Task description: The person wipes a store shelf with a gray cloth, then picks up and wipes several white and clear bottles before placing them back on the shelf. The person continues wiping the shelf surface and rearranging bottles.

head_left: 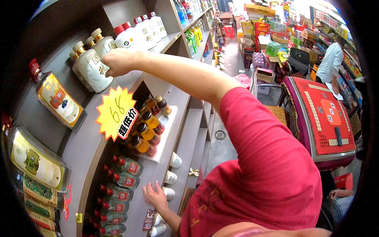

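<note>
My right hand (119,62) reaches up to the upper shelf, its fingers curled against the side of a white marbled liquor bottle (91,69) with a cream-gold cap. Some of those fingertips are hidden against the bottle. More white bottles of the same kind stand close behind it, one a little further right (103,42). Lower down, my left hand (155,196) rests at the edge of the shelf below, fingers apart and holding nothing. Beside it lie clear red-capped bottles (125,179) and small white cups (169,192).
A yellow starburst price sign (114,112) juts from the upper shelf's edge. Tall amber-labelled bottles (59,98) stand left; small amber bottles (147,130) sit below the sign. Behind me are a red-topped game table (325,114), stacked boxes (272,31) and another person (331,61).
</note>
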A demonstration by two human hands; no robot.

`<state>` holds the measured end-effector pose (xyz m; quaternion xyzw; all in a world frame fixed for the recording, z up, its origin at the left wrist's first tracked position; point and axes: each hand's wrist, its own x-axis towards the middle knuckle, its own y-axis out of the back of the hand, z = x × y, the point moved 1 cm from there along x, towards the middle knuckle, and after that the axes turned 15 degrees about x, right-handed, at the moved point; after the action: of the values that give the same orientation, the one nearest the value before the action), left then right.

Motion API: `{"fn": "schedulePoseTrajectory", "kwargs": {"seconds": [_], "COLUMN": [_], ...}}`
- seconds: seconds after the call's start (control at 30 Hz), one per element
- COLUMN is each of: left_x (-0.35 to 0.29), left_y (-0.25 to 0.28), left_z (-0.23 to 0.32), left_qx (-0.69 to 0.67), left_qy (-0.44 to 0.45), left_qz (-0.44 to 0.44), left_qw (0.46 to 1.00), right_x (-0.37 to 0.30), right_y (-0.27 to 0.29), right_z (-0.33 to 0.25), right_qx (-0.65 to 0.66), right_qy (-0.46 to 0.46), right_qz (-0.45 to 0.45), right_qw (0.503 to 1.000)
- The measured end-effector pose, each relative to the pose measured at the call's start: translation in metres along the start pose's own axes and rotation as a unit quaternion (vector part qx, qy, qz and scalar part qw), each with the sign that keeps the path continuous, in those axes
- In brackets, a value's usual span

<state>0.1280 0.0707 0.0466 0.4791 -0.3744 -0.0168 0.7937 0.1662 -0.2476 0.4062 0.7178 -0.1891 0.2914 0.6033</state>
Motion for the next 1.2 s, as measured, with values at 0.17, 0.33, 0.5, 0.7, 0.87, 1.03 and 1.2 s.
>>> {"fn": "schedulePoseTrajectory", "kwargs": {"seconds": [0.17, 0.33, 0.5, 0.7, 0.87, 1.03, 1.2], "left_x": [0.001, 0.006, 0.002, 0.005, 0.003, 0.006, 0.011], "left_y": [-0.002, 0.001, 0.000, -0.001, 0.005, 0.002, -0.003], "left_z": [0.005, 0.004, 0.001, 0.005, 0.011, 0.009, 0.011], "left_qx": [-0.001, 0.016, 0.023, 0.040, 0.037, 0.041, 0.054], "left_qy": [0.007, -0.011, 0.006, 0.037, 0.072, 0.087, 0.104], "left_qz": [0.005, 0.017, 0.029, -0.019, -0.018, -0.012, -0.005], "left_qw": [1.000, 1.000, 0.999, 0.998, 0.997, 0.995, 0.993], "right_x": [-0.059, -0.084, -0.133, -0.226, -0.277, -0.304, -0.312], "right_y": [0.037, 0.047, 0.038, -0.022, -0.089, -0.179, -0.304], "right_z": [-0.011, 0.001, 0.008, 0.022, 0.040, 0.032, 0.034], "right_qx": [-0.043, -0.016, 0.066, 0.300, 0.530, 0.399, 0.229], "right_qy": [0.044, 0.059, 0.114, -0.033, -0.188, -0.042, -0.037], "right_qz": [-0.005, -0.011, 0.038, 0.001, -0.101, -0.309, -0.268], "right_qw": [0.998, 0.998, 0.991, 0.953, 0.821, 0.862, 0.935]}}
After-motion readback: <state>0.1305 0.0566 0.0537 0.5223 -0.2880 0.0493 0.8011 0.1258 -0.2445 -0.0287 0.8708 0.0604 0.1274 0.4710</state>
